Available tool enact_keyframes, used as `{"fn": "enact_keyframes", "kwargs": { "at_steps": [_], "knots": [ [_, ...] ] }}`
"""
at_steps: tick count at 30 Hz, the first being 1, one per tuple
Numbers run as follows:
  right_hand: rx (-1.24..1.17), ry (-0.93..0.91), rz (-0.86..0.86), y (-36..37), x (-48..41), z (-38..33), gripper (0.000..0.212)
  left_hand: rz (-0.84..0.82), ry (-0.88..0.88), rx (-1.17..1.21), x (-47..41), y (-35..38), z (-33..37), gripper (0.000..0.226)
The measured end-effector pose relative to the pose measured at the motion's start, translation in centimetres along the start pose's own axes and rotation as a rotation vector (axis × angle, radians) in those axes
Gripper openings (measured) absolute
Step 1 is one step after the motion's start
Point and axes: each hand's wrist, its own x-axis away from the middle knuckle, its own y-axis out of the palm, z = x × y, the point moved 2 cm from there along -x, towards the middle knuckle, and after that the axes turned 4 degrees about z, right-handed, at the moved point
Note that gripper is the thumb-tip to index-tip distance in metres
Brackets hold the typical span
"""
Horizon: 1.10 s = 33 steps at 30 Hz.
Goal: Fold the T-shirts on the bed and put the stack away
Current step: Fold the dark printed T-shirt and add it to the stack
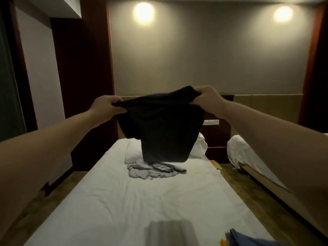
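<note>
Risk: your left hand (108, 106) and right hand (205, 96) grip the black T-shirt (163, 128) bunched; it may fold crooked onto the grey T-shirt (154, 170) below them.

On bed (124, 201): crumpled T-shirt (154, 170) mid-way, held T-shirt (165, 128) above it; blurred item (170, 233), perhaps folded shirt, nearer; second bed (248, 157) right.

Bed (124, 201): the mid-section sheet lies open, reachable from the near end and both sides. Obstructions on it are a crumpled grey T-shirt (154, 170) toward the head, a blurred grey item (170, 233) at the near edge, and a blue garment (248, 238) at the near right corner. The black T-shirt (165, 132), gripped aloft by the left hand (106, 107) and the right hand (207, 97), curtains the far half and partly screens the pillow (200, 146). The right-hand floor aisle runs between this bed and the second bed (248, 157), and the nightstand (216, 139) closes its far end.
</note>
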Motion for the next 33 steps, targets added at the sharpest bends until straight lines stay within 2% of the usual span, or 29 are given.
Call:
{"fn": "enact_keyframes", "kwargs": {
  "at_steps": [2, 7, 9, 12, 17, 20, 23, 25, 28, 29, 31, 33],
  "knots": [
    [-0.029, 0.078, -0.066, 0.6, 3.4, 0.4, 0.015, -0.095, -0.014, -0.075, 3.3, 0.2, -0.2, 0.006],
    [0.062, 0.349, -0.348, 3.4, 15.7, 2.4, 0.001, -0.448, -0.104, -0.202, 15.2, 3.1, -2.3, 0.014],
    [0.017, 0.464, -0.464, 4.7, 20.7, 4.0, 0.005, -0.591, -0.139, -0.246, 20.0, 4.5, -3.2, 0.013],
    [-0.048, 0.564, -0.575, 6.4, 28.0, 6.0, 0.009, -0.701, -0.202, -0.202, 27.0, 6.0, -3.8, 0.018],
    [-0.004, 0.701, -0.804, 8.5, 39.0, 7.5, 0.016, -0.870, -0.271, -0.116, 38.9, 7.9, -3.9, 0.023],
    [0.054, 0.720, -0.791, 8.5, 42.6, 7.3, 0.026, -0.832, -0.339, -0.018, 43.5, 8.5, -4.1, 0.024],
    [0.046, 0.724, -0.731, 8.2, 44.0, 6.6, 0.033, -0.692, -0.514, 0.209, 45.7, 8.5, -3.8, 0.016],
    [-0.022, 0.704, -0.656, 7.9, 43.8, 6.0, 0.026, -0.600, -0.608, 0.337, 45.9, 8.1, -3.1, 0.015],
    [-0.144, 0.654, -0.514, 7.3, 42.7, 4.7, 0.002, -0.510, -0.676, 0.497, 45.5, 7.4, -2.5, 0.016],
    [-0.160, 0.644, -0.482, 7.1, 42.5, 4.3, 0.001, -0.504, -0.664, 0.501, 45.6, 7.4, -2.4, 0.015],
    [-0.116, 0.649, -0.510, 6.7, 42.7, 3.7, 0.003, -0.555, -0.556, 0.365, 46.4, 7.4, -2.6, 0.015],
    [0.032, 0.661, -0.676, 6.7, 44.1, 3.5, 0.006, -0.658, -0.401, 0.150, 47.9, 7.5, -3.2, 0.017]
  ]
}}
